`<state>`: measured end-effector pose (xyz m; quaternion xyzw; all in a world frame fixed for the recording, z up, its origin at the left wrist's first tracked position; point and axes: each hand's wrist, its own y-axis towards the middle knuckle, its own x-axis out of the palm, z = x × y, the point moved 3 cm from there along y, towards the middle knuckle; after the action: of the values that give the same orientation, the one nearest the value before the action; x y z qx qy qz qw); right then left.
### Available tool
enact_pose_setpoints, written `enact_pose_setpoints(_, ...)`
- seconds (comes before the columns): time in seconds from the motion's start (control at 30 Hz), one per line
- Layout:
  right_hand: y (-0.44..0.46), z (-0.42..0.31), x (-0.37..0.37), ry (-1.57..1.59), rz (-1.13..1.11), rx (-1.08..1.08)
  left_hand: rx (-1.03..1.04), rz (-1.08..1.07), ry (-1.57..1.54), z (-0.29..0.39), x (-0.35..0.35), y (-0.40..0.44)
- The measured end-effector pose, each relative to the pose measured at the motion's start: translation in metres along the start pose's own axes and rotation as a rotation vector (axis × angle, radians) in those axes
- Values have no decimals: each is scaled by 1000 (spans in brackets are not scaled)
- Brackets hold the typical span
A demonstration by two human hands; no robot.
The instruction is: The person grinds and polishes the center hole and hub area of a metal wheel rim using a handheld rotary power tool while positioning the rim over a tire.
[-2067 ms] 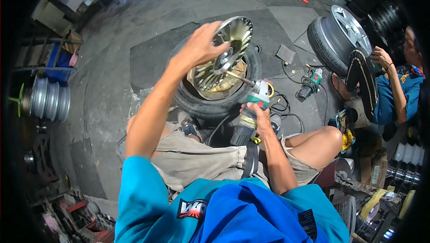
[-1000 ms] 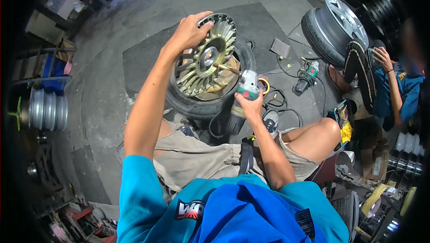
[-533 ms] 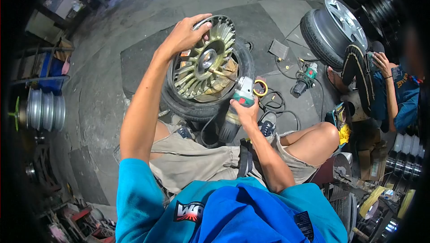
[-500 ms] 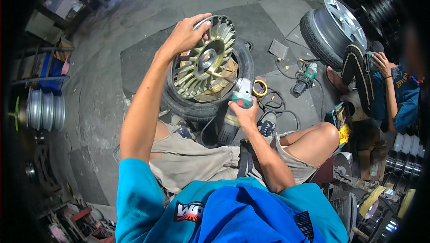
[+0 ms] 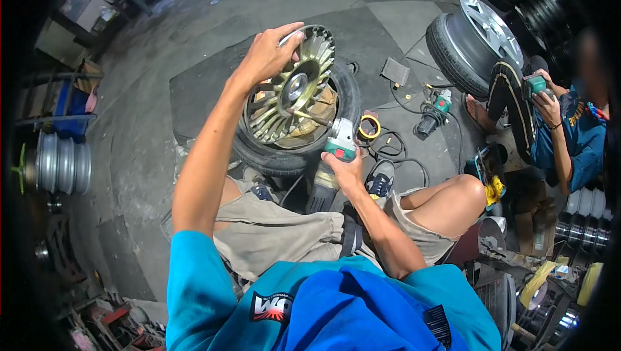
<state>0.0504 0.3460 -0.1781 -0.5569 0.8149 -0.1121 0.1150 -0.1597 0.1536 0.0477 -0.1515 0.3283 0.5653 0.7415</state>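
A spoked metal wheel disc (image 5: pixel 312 78) stands tilted over a tyre (image 5: pixel 346 102) lying on the floor. My left hand (image 5: pixel 275 52) grips the disc's upper left rim. A green and grey power grinder (image 5: pixel 341 139) is in my right hand (image 5: pixel 343 167), with the fingers wrapped round its body. From its head a thin rod (image 5: pixel 310 117) reaches to the disc near the hub. Brown paper or cardboard (image 5: pixel 320 115) shows inside the tyre, behind the spokes.
A roll of yellow tape (image 5: pixel 369 127) and coiled black cable (image 5: pixel 394 147) lie right of the tyre. Beyond are a second grinder (image 5: pixel 435 116), a tyre with a silver wheel (image 5: pixel 462 50) and a seated person (image 5: pixel 572 131) holding a green tool. Silver rims (image 5: pixel 63 163) stand at left.
The disc has turned its spoked face more toward me, and the grinder has shifted left and lower with my right hand. The other person's green tool has come into clearer view.
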Motion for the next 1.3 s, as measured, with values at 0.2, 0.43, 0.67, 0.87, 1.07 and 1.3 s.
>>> enact_pose_setpoints(0.2, 1, -11, -1, 139, -22, 51, 22, 10, -15, 2, 0, -5)
enact_pose_setpoints(0.43, -4, -4, 1, 94, -20, 99, 14, -5, 4, -3, 3, -2)
enact_pose_setpoints(0.67, -7, -3, -1, 19, -44, 85, 42, 8, -6, 1, 3, -3)
enact_pose_setpoints(0.87, 7, 19, 2, 169, -87, 132, -13, 15, -40, 5, -3, -9)
enact_pose_setpoints(1.07, 32, 14, -9, -9, 118, 17, 43, 15, -17, -11, -3, -2)
enact_pose_setpoints(1.3, 17, 28, -3, 245, -169, 167, 27, 20, -36, -19, -10, 1)
